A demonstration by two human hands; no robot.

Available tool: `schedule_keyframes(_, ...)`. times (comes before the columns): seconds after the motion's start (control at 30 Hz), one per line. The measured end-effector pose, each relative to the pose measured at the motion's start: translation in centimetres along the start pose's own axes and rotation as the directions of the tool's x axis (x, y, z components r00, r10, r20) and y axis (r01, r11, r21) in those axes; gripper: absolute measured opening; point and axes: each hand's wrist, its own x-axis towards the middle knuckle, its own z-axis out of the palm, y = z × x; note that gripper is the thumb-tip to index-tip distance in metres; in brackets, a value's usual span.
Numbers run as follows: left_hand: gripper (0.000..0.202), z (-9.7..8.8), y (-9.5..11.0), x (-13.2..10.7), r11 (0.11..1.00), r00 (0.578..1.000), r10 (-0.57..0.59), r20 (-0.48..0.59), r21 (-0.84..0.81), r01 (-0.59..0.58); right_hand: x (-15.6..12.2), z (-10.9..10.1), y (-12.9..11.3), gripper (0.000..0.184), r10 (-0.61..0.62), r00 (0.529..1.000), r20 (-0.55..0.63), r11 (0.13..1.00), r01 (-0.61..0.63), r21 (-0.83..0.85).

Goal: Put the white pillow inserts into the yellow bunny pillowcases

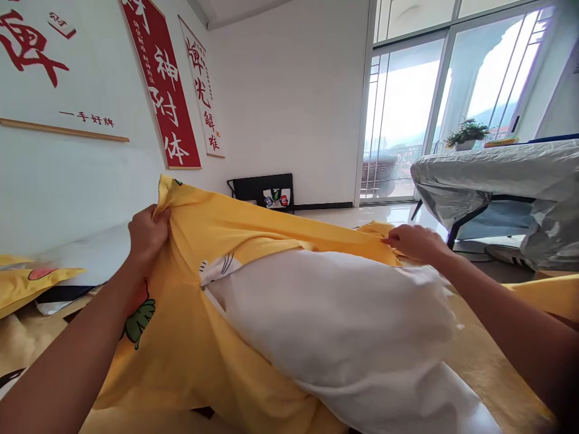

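Observation:
A yellow pillowcase (181,337) with cartoon prints is stretched between my two hands. My left hand (150,232) is closed in a fist round its upper left corner. At the right, my right hand (418,241) pinches the upper edge of the cloth between thumb and fingers. Out of the opening bulges a plump white pillow (344,325), which lies partly under the yellow cloth. Its far left end is hidden inside the case. Beneath both is a tan, furry-looking surface (484,325).
More yellow printed cloth (40,283) lies at the left edge, and another yellow piece (552,295) at the right. A table with a silvery cover (493,172) stands at the right, bearing a potted plant (468,132). A black folded item (262,188) leans against the back wall.

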Motion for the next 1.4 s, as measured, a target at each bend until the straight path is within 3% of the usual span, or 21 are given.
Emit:
schedule_keyframes(0.1,0.029,3.8,-0.7,-1.0,0.998,0.997,-0.025,0.078,0.063,0.02,-0.7,1.3,-0.5,0.033,0.092,0.995,-0.031,0.979,-0.096,-0.18)
schedule_keyframes(0.2,0.05,6.9,0.6,-5.3,0.988,0.981,0.146,0.128,0.039,-0.152,-4.1,3.2,-3.3,0.036,-0.108,0.993,0.038,0.987,0.112,-0.114)
schedule_keyframes(0.23,0.05,7.5,1.4,-7.5,0.953,0.933,0.298,0.201,-0.014,-0.301,-6.0,3.8,-4.5,0.042,-0.216,0.97,0.112,0.974,0.222,-0.043)
schedule_keyframes(0.27,0.048,7.8,2.2,-9.9,0.875,0.812,0.481,0.33,-0.117,-0.47,-8.0,4.5,-5.7,0.047,-0.297,0.932,0.21,0.954,0.298,0.027)
schedule_keyframes(0.3,0.045,7.9,3.0,-12.4,0.753,0.598,0.643,0.478,-0.251,-0.609,-10.2,5.0,-6.8,0.051,-0.368,0.868,0.333,0.929,0.361,0.085)
schedule_keyframes(0.33,0.043,7.7,3.7,-14.8,0.616,0.346,0.743,0.573,-0.382,-0.689,-12.4,5.4,-7.7,0.057,-0.415,0.801,0.431,0.907,0.4,0.13)
schedule_keyframes(0.37,0.044,7.4,4.3,-17.0,0.519,0.176,0.782,0.598,-0.469,-0.715,-14.5,5.7,-8.4,0.067,-0.435,0.757,0.488,0.897,0.413,0.159)
schedule_keyframes(0.4,0.045,7.1,4.6,-18.7,0.462,0.084,0.797,0.598,-0.514,-0.722,-16.5,5.9,-8.7,0.078,-0.437,0.737,0.516,0.894,0.416,0.164)
schedule_keyframes(0.43,0.046,6.7,4.8,-20.0,0.431,0.039,0.804,0.593,-0.536,-0.727,-18.3,6.0,-8.8,0.087,-0.428,0.738,0.521,0.898,0.415,0.15)
schedule_keyframes(0.57,0.031,5.7,4.4,-21.6,0.444,0.053,0.79,0.611,-0.51,-0.736,-23.4,6.5,-6.3,0.101,-0.406,0.827,0.39,0.891,0.453,-0.034)
schedule_keyframes(0.7,0.025,5.9,4.6,-21.9,0.466,0.081,0.754,0.652,-0.444,-0.765,-24.4,7.1,-3.3,0.1,-0.36,0.91,0.207,0.878,0.405,-0.253)
schedule_keyframes(0.8,0.036,6.2,5.5,-23.1,0.481,0.108,0.728,0.677,-0.392,-0.784,-22.1,6.8,-2.8,0.094,-0.317,0.93,0.186,0.886,0.36,-0.291)
schedule_keyframes(0.93,0.046,5.5,7.3,-24.0,0.5,0.152,0.706,0.692,-0.336,-0.798,-16.8,4.9,-4.5,0.07,-0.273,0.953,0.134,0.912,0.301,-0.279)
schedule_keyframes(1.0,0.039,4.7,8.3,-23.8,0.528,0.223,0.717,0.66,-0.305,-0.793,-14.3,3.7,-6.0,0.058,-0.244,0.968,0.066,0.942,0.252,-0.222)
schedule_keyframes(1.1,0.028,3.5,9.8,-23.1,0.639,0.372,0.697,0.614,-0.295,-0.71,-11.1,2.1,-8.7,0.052,-0.218,0.975,-0.03,0.971,0.214,-0.106)
schedule_keyframes(1.13,0.025,3.3,10.2,-23.2,0.662,0.379,0.687,0.62,-0.32,-0.678,-10.2,1.7,-9.6,0.051,-0.21,0.976,-0.051,0.976,0.206,-0.072)
schedule_keyframes(1.17,0.022,3.3,10.7,-23.5,0.667,0.346,0.683,0.644,-0.357,-0.653,-9.4,1.5,-10.6,0.05,-0.203,0.977,-0.067,0.979,0.201,-0.041)
schedule_keyframes(1.27,0.024,4.2,11.9,-26.2,0.629,0.136,0.667,0.732,-0.457,-0.629,-7.5,1.1,-13.6,0.048,-0.205,0.975,-0.084,0.978,0.208,0.026)
schedule_keyframes(1.3,0.028,4.8,12.3,-27.4,0.616,0.092,0.658,0.747,-0.464,-0.637,-7.1,1.1,-14.7,0.049,-0.219,0.972,-0.082,0.974,0.223,0.042)
schedule_keyframes(1.33,0.031,5.4,12.9,-28.7,0.605,0.075,0.657,0.75,-0.464,-0.647,-6.8,1.2,-15.7,0.05,-0.237,0.968,-0.081,0.969,0.242,0.056)
schedule_keyframes(1.4,0.032,6.3,14.2,-30.7,0.595,0.1,0.677,0.729,-0.463,-0.657,-6.7,1.6,-17.5,0.053,-0.279,0.957,-0.08,0.956,0.285,0.076)
